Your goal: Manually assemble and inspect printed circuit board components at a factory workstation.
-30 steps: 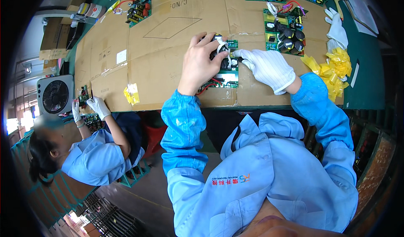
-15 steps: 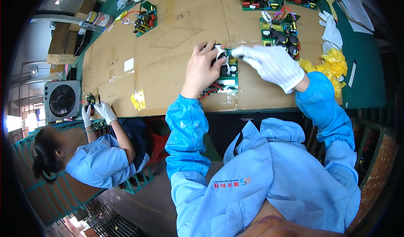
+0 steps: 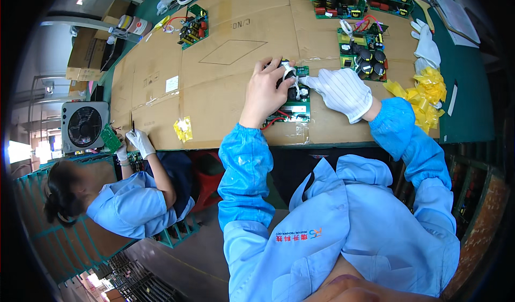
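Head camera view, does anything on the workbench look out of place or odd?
One oddity: the left hand is bare while the right hand wears a white striped glove, both on the green circuit board. A spare white glove lies by the crumpled yellow ribbon.

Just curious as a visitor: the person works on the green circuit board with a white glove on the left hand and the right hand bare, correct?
Not quite: the head view shows the white glove on the right hand, while the left hand is bare. Both rest on the green circuit board.

Bare cardboard (image 3: 225, 87) left of hands; populated circuit board (image 3: 363, 55) close right.
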The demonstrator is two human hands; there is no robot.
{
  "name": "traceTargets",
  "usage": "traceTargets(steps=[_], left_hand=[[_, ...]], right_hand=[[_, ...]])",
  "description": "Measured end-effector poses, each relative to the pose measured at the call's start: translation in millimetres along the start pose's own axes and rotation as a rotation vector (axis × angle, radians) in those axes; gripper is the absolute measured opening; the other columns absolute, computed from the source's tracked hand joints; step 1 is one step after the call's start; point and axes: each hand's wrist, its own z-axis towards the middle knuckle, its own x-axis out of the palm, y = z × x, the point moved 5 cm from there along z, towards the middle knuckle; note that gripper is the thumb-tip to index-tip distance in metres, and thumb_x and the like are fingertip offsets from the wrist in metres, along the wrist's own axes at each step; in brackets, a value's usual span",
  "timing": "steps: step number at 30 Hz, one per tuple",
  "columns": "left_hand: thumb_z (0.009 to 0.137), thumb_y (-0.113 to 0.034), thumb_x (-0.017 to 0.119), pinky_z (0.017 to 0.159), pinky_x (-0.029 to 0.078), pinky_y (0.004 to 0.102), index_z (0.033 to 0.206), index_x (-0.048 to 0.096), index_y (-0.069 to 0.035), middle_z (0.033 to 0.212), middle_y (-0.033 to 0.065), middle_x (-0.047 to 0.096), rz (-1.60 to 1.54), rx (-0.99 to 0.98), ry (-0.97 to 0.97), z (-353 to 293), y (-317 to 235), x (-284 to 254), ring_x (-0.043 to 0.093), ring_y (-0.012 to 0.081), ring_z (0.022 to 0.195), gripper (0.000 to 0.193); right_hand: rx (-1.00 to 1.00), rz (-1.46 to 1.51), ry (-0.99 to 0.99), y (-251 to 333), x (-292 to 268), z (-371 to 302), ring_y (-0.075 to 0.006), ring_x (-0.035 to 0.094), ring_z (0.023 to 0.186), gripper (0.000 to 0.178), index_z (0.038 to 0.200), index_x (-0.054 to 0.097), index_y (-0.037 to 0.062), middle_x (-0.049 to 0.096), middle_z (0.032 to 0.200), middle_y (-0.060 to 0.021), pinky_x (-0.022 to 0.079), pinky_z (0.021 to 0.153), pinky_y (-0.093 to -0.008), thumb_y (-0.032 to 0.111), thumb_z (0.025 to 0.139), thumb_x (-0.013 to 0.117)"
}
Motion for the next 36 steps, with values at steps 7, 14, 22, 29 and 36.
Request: traceTargets(steps=[7, 14, 22, 29, 36], left_hand=[[0.084, -0.021, 0.075, 0.097, 0.052, 0.0469, 0.116, 0.075, -0.011, 0.134, 0.0125, 0.065, 0.002, -0.009, -0.012, 0.8, -3.5, 3.3, 0.055, 0.0371, 0.125, 0.033], [0.092, -0.020, 0.074, 0.102, 0.050, 0.0375, 0.118, 0.075, -0.005, 0.127, 0.0227, 0.067, -0.606, -0.210, -0.126, -6.8, 25.6, -4.1, 0.063, 0.0296, 0.122, 0.030], [0.098, -0.007, 0.064, 0.095, 0.052, 0.0345, 0.111, 0.074, 0.003, 0.113, 0.0146, 0.074, -0.563, -0.192, -0.360, -45.8, 13.4, -66.0, 0.068, 0.0231, 0.109, 0.019], [0.095, -0.001, 0.062, 0.091, 0.052, 0.0366, 0.111, 0.071, 0.003, 0.110, 0.0149, 0.073, -0.087, -0.037, -0.468, -82.4, -6.2, -80.9, 0.069, 0.0278, 0.103, 0.019], [0.082, -0.017, 0.077, 0.090, 0.051, 0.0428, 0.122, 0.064, 0.000, 0.114, 0.0143, 0.068, 0.348, 0.296, -0.216, -74.9, -74.7, -19.0, 0.061, 0.0351, 0.114, 0.046]], right_hand=[[0.113, 0.069, -0.129, 5.1, -57.2, 3.7, -0.0243, 0.061, 0.061, 0.045, 0.130, 0.067, 0.0239, 0.056, 0.073, -0.0068, 0.048, 0.053, -0.0374, 0.007, 0.089, 0.062], [0.496, -0.171, -0.181, -20.4, -162.2, -93.8, -0.0278, 0.065, 0.068, 0.039, 0.131, 0.066, 0.0262, 0.066, 0.084, -0.0093, 0.054, 0.061, -0.0373, 0.009, 0.097, 0.061], [0.959, -0.324, 0.525, -58.0, -104.7, -255.3, -0.0414, 0.067, 0.078, 0.056, 0.157, 0.037, 0.0195, 0.069, 0.087, -0.0224, 0.053, 0.069, -0.0501, 0.021, 0.103, 0.054], [0.781, 0.058, 0.578, -27.7, -146.1, -212.8, -0.0461, 0.066, 0.081, 0.063, 0.157, 0.038, 0.0175, 0.068, 0.087, -0.0259, 0.052, 0.074, -0.0518, 0.021, 0.099, 0.061], [0.677, 0.243, 0.094, -4.1, -111.3, -123.6, -0.0394, 0.068, 0.079, 0.047, 0.143, 0.058, 0.0161, 0.069, 0.086, -0.0211, 0.053, 0.068, -0.0436, 0.024, 0.097, 0.065]])
